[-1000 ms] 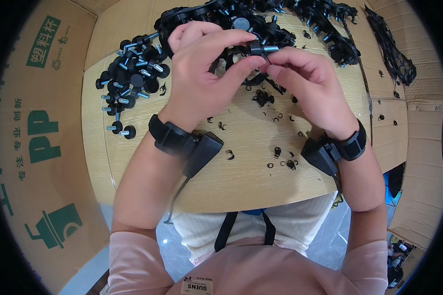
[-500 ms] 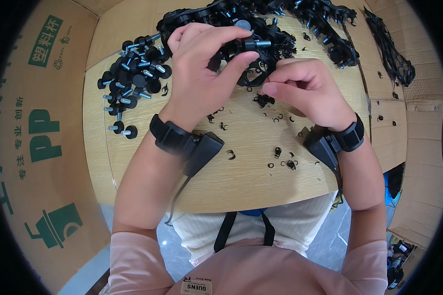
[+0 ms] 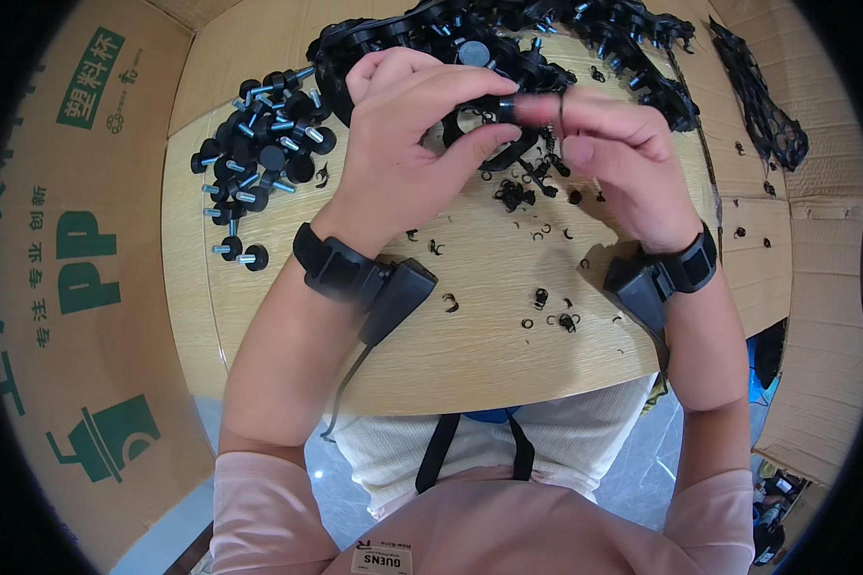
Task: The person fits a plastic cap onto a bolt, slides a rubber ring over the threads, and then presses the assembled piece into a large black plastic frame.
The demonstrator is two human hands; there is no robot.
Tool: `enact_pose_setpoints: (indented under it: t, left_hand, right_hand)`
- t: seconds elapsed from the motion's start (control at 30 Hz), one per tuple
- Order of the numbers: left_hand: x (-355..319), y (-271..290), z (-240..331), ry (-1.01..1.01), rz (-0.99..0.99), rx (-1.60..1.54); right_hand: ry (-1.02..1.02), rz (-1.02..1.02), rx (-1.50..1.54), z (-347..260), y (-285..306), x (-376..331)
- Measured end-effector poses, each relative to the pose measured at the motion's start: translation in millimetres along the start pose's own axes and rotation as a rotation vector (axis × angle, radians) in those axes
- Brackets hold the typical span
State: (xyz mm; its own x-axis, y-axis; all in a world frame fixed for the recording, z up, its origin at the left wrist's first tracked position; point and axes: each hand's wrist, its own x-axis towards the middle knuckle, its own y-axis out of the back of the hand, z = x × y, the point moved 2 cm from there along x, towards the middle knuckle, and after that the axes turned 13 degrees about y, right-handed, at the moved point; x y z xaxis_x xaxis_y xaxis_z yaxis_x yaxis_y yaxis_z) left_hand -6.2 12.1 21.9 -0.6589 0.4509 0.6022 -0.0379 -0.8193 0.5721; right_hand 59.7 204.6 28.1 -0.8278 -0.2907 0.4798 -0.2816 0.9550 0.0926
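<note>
My left hand point(image 3: 403, 144) is closed over the black mass, with its thumb and forefinger pinching a black-headed screw foot point(image 3: 506, 108). Its outer end points right, toward my other hand. Close by, my right hand point(image 3: 623, 149) has a blurred forefinger reaching to that end, thumb bent beneath. A thin dark curved strip point(image 3: 561, 113) shows at these fingers; its kind is unclear. Behind and under my hands lies a tangled heap of black moulded parts point(image 3: 431, 38) with metal screws in it. A pile of loose black-headed screw feet point(image 3: 270, 156) sits left of my left hand.
Small black rings and scraps point(image 3: 515, 195) are scattered over the wooden tabletop point(image 3: 451, 364). Cardboard walls point(image 3: 96, 268) rise at the left and right. A flat black netlike piece point(image 3: 758, 96) lies on cardboard at the far right. Each wrist wears a strapped black device with a cable.
My right hand has risen and moved right, its forefinger now by the screw's end. My left hand has shifted slightly right. More black scraps show on the table between them.
</note>
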Motion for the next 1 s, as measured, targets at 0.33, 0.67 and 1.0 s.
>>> enact_pose_setpoints:
  t: [0.33, 0.67, 1.0]
  left_hand:
    - [-1.2, -0.2, 1.8, 0.002, -0.028, -0.060]
    - [0.2, -0.9, 6.8, -0.018, -0.127, -0.032]
    - [-3.5, -2.7, -6.7, 0.154, 0.062, -0.049]
  right_hand:
    - [-0.212, -0.053, -0.107, 2.6, 0.8, -4.3]
    - [0.017, 0.281, -0.362, 2.8, 8.7, -4.0]
    - [-0.065, -0.097, -0.297, -4.8, -6.4, -0.9]
